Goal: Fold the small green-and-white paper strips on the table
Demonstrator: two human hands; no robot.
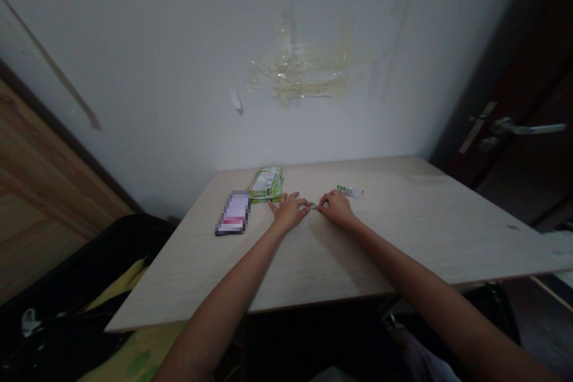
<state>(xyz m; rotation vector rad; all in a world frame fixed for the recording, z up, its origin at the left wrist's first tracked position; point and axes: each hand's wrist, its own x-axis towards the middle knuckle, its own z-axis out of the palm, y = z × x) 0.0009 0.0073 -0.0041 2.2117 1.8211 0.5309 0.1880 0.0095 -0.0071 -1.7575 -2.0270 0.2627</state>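
Note:
Between my two hands, just above the tabletop, is a small green and white packet [314, 206], mostly covered by my fingers. My left hand [290, 210] pinches its left end between thumb and forefinger, the other fingers loosely spread. At the packet's right end my right hand [336, 208] is closed in a pinch too. A stack of green and white packets [265, 184] lies behind and left of my left hand. Just beyond my right hand lies a narrow green and white folded packet [350, 191].
A phone [233, 213] with a blurred screen lies left of the stack. The pale wooden table [380, 262] meets a white wall [179, 71] with old tape [308, 74] on it. A dark door with a metal handle [528, 128] stands at the right.

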